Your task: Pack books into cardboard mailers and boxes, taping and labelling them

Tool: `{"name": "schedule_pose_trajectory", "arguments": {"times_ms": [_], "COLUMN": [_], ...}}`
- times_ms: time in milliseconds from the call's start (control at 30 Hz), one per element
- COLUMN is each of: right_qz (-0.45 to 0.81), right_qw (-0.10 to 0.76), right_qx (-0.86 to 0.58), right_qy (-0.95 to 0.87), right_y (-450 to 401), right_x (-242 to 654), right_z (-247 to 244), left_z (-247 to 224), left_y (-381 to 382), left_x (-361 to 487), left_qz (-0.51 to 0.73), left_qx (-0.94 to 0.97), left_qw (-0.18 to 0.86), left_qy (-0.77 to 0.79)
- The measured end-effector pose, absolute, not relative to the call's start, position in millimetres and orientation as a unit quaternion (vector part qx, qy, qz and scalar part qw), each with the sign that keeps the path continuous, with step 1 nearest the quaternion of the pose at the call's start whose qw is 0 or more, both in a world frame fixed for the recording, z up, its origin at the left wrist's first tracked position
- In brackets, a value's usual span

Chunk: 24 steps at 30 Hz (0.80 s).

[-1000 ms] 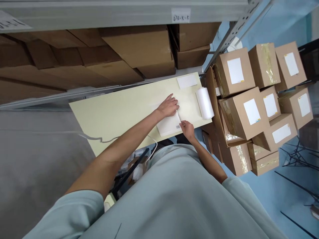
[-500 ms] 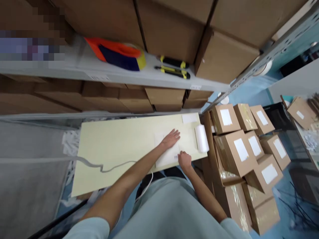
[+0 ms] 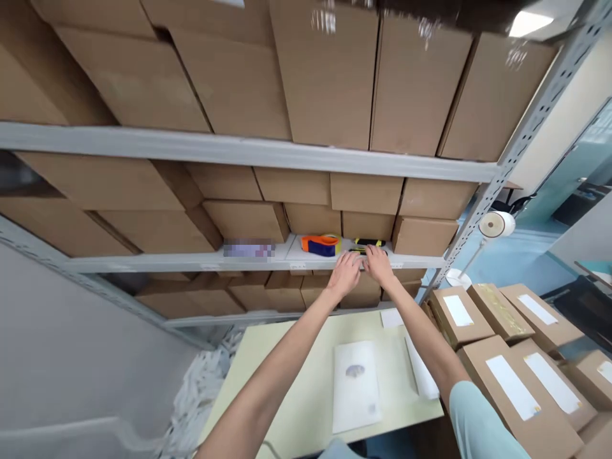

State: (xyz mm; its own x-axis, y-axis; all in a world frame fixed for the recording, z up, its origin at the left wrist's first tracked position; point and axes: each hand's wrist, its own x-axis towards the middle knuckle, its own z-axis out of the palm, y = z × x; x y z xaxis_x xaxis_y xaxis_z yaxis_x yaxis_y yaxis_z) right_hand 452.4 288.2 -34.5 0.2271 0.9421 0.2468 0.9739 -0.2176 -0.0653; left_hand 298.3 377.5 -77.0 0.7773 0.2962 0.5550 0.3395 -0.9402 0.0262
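Note:
Both hands reach forward to the front edge of the middle shelf. My left hand [image 3: 345,275] has its fingers stretched out by the left end of a black-and-yellow utility knife [image 3: 357,251]. Bent fingers of my right hand [image 3: 378,264] are over the right part of that knife and partly hide it. Just behind lies a second black-and-yellow tool [image 3: 370,242]. An orange, dark blue and yellow tape dispenser [image 3: 321,245] lies left of my hands. Below, a white flat packet [image 3: 356,386] with a printed oval rests on the cream table [image 3: 291,376].
A white roll [image 3: 421,370] and a white paper [image 3: 391,318] lie on the table's right side. Labelled cardboard boxes [image 3: 514,376] are stacked to the right. More boxes fill the grey metal rack [image 3: 248,150]. White scraps [image 3: 194,389] are heaped left of the table.
Both hands have left the packet on the table and moved up and forward to the tools on the shelf. The view has tilted up, and the packet's printed oval now shows.

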Motion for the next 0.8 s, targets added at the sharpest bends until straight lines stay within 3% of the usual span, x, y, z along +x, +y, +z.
{"name": "schedule_pose_trajectory", "arguments": {"times_ms": [200,800], "right_qz": [-0.017,0.049], "right_qw": [0.052,0.093], "right_qx": [-0.784,-0.818], "right_qy": [-0.618,-0.566], "right_y": [301.2,294.2], "right_x": [461.2,481.3], "right_z": [-18.4,-32.2], "left_z": [-45.8,-129.0], "left_y": [384.4,330.4], "left_x": [273.4,279.2], "left_qz": [-0.243,-0.056], "left_qx": [-0.951,-0.979], "left_qw": [0.050,-0.037], "left_qy": [-0.186,-0.190]}}
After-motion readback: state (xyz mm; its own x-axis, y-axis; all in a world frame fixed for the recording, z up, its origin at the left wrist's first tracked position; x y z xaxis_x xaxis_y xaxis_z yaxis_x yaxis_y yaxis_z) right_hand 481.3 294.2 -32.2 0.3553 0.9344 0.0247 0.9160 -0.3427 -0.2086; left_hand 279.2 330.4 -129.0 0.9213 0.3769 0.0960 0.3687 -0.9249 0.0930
